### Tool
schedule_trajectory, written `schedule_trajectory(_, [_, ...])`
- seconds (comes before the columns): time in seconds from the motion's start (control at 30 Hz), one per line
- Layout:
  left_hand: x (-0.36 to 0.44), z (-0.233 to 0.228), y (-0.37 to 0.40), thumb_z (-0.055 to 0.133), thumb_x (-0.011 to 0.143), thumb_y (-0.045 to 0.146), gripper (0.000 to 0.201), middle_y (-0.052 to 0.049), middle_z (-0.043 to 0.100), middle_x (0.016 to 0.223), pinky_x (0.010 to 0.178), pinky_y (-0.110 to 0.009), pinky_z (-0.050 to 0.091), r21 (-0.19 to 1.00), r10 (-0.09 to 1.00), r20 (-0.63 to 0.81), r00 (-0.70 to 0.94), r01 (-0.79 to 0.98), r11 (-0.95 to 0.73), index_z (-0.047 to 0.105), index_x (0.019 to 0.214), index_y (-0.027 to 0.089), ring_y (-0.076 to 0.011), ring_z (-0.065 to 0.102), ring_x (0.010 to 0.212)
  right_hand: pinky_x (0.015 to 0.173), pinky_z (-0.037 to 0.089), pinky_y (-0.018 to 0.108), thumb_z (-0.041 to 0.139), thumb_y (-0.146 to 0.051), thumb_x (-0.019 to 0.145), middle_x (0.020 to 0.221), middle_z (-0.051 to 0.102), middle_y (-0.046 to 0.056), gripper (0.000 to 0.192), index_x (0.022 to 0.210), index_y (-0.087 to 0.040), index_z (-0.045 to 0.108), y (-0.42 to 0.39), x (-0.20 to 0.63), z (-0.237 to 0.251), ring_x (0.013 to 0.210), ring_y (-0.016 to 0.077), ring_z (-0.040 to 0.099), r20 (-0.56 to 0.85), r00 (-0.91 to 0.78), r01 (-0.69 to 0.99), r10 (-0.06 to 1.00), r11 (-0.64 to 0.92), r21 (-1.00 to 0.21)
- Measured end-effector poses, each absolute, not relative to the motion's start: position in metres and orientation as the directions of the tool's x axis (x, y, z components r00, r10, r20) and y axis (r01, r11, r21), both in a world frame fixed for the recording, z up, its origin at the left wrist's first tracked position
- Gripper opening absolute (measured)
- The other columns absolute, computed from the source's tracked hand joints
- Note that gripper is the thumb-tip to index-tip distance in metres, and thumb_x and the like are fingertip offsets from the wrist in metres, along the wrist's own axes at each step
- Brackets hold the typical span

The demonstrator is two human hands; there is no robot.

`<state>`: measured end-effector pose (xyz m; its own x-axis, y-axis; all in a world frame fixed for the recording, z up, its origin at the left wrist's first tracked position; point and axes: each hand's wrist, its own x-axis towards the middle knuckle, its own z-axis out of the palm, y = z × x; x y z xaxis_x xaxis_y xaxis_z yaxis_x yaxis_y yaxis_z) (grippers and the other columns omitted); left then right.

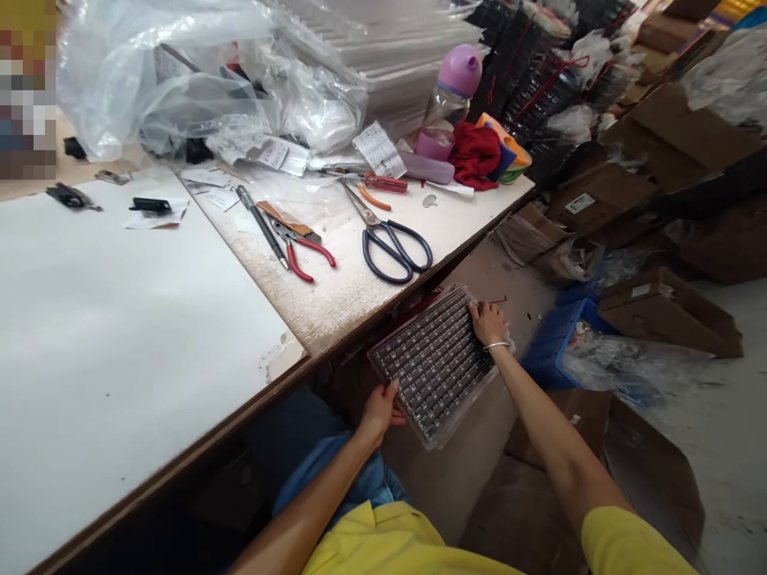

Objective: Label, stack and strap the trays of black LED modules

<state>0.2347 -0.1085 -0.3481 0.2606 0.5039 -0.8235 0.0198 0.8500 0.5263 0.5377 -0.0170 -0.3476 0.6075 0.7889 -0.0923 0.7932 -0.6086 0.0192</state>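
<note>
A clear plastic tray (432, 442), filled with rows of small dark parts, is held low beside the table edge, tilted over the floor. My left hand (379, 413) grips its near left side, thumb on top and fingers underneath. At the far right side, my right hand (490, 323) is closed on the tray's edge, with a bracelet at the wrist. On the table above the tray lie scissors (392, 239) with dark blue handles. Left of them are red-handled pliers (304, 247) and a dark pen-like tool (262, 227).
Plastic bags (197, 80) and stacked trays (407, 56) crowd the table's back, near a bottle with a purple cap (460, 70). The table edge (240, 423) runs diagonally. On the floor to the right stand a blue crate (548, 343) and cardboard boxes (668, 311).
</note>
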Motion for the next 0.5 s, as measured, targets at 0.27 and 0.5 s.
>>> schedule_trajectory(0.27, [0.247,-0.351,-0.118,0.054,0.087,0.041,0.032,0.0,0.055,0.055,0.051,-0.027,0.053,0.538,0.49,-0.812,0.317,0.08,0.839,0.053,0.071,0.014,-0.0117,0.056,0.046,0.089,0.038,0.046,0.023,-0.058,0.093,0.123,0.053,0.015,0.058,0.124,-0.019,0.053,-0.012,0.553,-0.345,0.112,0.0299,0.046,-0.104,0.545,0.837,0.832,-0.548,0.004])
schedule_trajectory(0.5, [0.237,-0.357,-0.126,0.064,0.078,0.047,0.034,-0.008,0.064,0.071,0.061,-0.035,0.054,0.468,0.445,-0.859,0.254,0.037,0.883,0.059,0.08,0.014,-0.0225,0.064,0.071,0.092,0.036,0.055,0.022,-0.057,0.093,0.129,0.049,0.02,0.061,0.13,-0.016,0.048,-0.014,0.56,-0.35,0.119,0.0344,0.043,-0.153,0.516,0.853,0.843,-0.522,-0.002])
